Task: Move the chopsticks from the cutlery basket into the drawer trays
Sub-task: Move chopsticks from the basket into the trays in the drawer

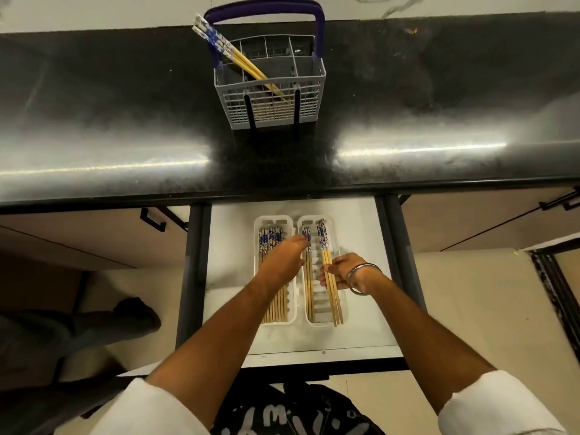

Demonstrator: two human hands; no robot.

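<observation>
A grey cutlery basket [309,86] with a blue handle stands on the black counter, with a few chopsticks [238,58] leaning out of it to the left. Below, the open drawer [361,233] holds two white trays. The left tray [258,224] carries several chopsticks [270,238] with blue-patterned tops. My left hand [284,259] reaches flat over it, fingertips touching chopsticks [309,277] in the right tray [340,246]. My right hand [343,271], with a metal bangle on the wrist, grips a few chopsticks [326,249] over the right tray.
Closed cabinet fronts with black handles [153,219] flank the drawer on both sides. The counter's front edge [282,189] overhangs the drawer's back. A dark shoe [138,312] and a leg are on the floor at the left.
</observation>
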